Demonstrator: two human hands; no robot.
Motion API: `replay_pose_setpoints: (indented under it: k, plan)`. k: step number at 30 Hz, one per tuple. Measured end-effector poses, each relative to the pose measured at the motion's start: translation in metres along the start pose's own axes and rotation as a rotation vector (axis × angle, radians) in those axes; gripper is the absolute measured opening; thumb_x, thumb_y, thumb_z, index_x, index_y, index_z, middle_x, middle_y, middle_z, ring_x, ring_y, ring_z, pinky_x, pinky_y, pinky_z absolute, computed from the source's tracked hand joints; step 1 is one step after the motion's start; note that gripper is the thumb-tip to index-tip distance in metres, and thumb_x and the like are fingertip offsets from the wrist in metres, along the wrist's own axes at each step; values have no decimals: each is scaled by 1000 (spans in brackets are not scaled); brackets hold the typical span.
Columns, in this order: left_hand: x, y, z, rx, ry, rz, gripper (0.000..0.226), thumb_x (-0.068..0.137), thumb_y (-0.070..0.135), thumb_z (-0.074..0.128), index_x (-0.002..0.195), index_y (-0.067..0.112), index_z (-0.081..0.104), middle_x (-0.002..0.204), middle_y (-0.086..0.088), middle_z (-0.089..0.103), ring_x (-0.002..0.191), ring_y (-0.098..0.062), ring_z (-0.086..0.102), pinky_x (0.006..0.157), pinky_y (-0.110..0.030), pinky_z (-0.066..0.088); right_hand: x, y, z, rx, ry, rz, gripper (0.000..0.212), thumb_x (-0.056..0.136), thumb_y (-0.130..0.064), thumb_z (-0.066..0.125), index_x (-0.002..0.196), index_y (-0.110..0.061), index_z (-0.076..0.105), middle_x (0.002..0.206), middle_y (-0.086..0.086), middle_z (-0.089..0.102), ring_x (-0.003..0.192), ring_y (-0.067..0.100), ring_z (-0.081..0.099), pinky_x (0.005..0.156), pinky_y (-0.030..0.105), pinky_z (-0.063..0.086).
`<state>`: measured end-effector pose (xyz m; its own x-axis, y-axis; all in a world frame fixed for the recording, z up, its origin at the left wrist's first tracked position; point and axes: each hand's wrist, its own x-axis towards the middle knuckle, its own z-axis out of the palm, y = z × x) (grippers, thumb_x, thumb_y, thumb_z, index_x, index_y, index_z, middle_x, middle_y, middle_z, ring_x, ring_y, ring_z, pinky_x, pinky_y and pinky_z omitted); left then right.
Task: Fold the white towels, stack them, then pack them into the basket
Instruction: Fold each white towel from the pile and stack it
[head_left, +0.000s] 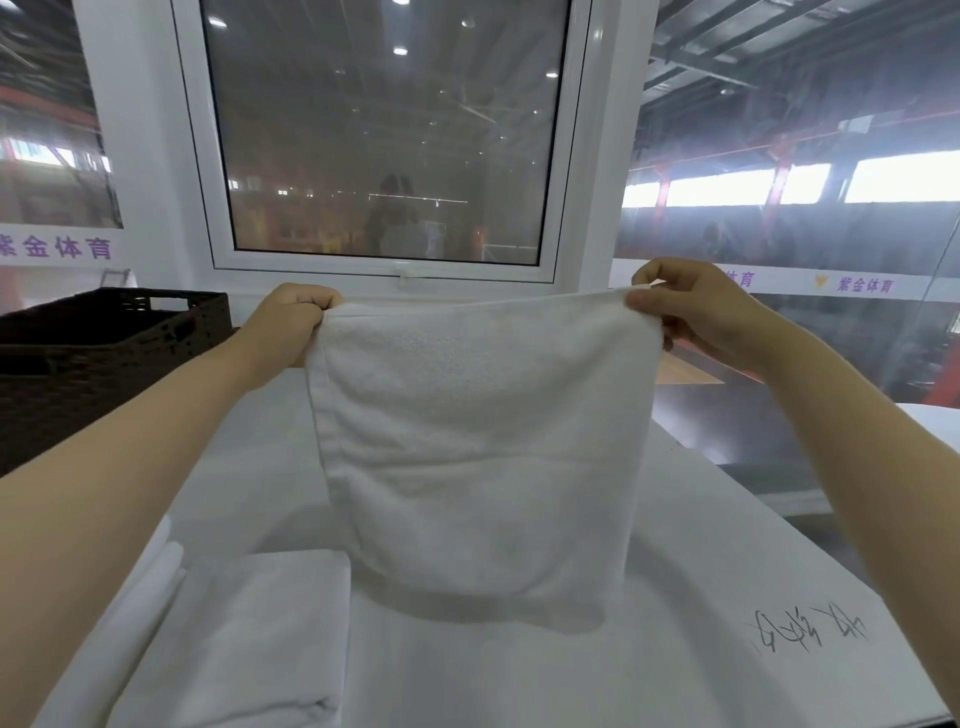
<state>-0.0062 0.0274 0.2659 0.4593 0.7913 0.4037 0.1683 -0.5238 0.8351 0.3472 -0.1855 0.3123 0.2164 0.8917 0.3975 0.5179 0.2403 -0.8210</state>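
Over the white table (675, 597), both hands pinch a hanging towel (478, 447), basket (104, 358) left, folded towel (249, 639) below.

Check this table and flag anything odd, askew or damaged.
One oddity: black handwritten scribbles mark the white table at its near right. The held white terry towel, the folded white towel and the dark woven basket look fine.

We cannot see inside the basket (104, 332); the left picture edge cuts it. The folded towel (244, 639) near the table's (701, 545) front left corner runs off the bottom edge. The hanging towel (478, 441) hides the table's middle.
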Motion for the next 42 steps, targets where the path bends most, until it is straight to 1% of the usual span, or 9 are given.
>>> replay_pose_setpoints:
  k: [3,8,14,18,21,26,30,34,42]
  plan:
    - [-2,4,1,17,-22,-19,41,79,-13,27,55,14,47,58,-1,40,50,-13,37,47,-18,33,-7,1,0,27,-30,55,8,92,-10,63,85,-10,59,67,-1,54,56,12,47,48,20,45]
    - [-6,11,-3,-95,-234,-166,52,88,-14,34,72,8,78,81,-8,74,70,-20,70,56,-25,56,-20,9,-3,146,-164,178,8,83,-16,62,76,-15,59,64,0,50,51,10,46,44,17,42]
    - [-11,19,4,-219,-334,-315,33,96,-2,39,100,7,71,92,-8,76,76,-21,74,58,-30,60,-26,6,-10,330,-189,378,17,88,-7,56,99,-6,69,71,-1,70,49,4,61,43,12,49]
    - [1,-11,29,175,-387,-313,41,89,-4,40,101,14,75,97,-2,75,88,-21,71,69,-32,58,-19,36,-8,61,-190,522,12,85,-13,67,73,-13,67,64,0,57,47,6,51,42,14,44]
    - [7,-49,63,483,-410,-264,27,90,1,44,84,8,69,83,-6,66,76,-22,60,61,-27,46,-14,85,7,-269,-99,498,11,92,-14,68,88,-11,58,63,4,50,47,11,43,40,19,37]
    - [21,-104,106,597,-301,-232,20,90,3,45,76,12,56,81,-3,55,71,-19,50,57,-30,32,-6,146,41,-416,-16,421,12,95,-17,60,103,-12,68,82,9,71,55,17,69,60,29,60]
    - [41,-131,117,432,-126,-303,19,88,0,46,92,6,63,91,-7,62,78,-23,59,65,-32,51,7,176,42,-263,119,470,14,95,-14,56,100,-8,68,93,15,73,74,25,75,84,41,60]
    - [59,-146,124,313,-23,-359,17,91,-1,47,96,4,63,95,-7,61,83,-21,63,85,-44,58,20,192,45,-324,132,438,16,93,-17,55,92,-9,68,91,9,72,84,26,73,89,47,57]
    - [52,-168,141,197,90,-331,15,92,7,44,92,6,58,91,-1,59,88,-20,63,91,-47,55,4,212,55,-406,187,370,14,91,-22,55,90,-13,66,94,0,71,94,24,67,80,36,51]
